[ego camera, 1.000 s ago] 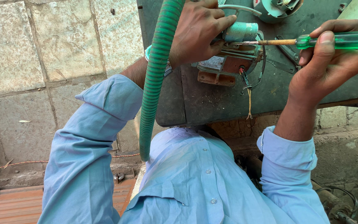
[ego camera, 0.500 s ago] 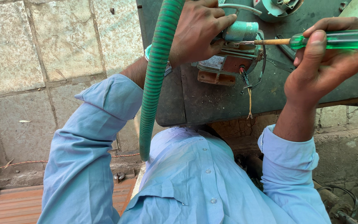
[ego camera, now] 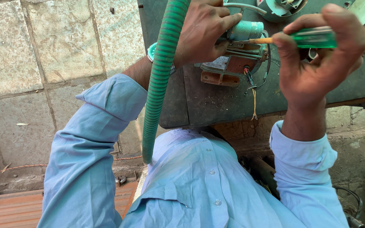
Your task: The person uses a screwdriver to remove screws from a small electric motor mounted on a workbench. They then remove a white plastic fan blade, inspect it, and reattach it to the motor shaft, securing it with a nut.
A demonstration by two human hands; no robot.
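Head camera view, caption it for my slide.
Right hand drives green-handled screwdriver into small pump motor steadied by left hand.

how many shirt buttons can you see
3, down the shirt front: one high near the bench edge, one mid-chest, one lowest. Others may be hidden under the bench.

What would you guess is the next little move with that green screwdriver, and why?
Probably a twist of the screwdriver. The right hand grips its green handle, with the shaft lying level and its tip at the small motor, which the left hand steadies on the dark bench.
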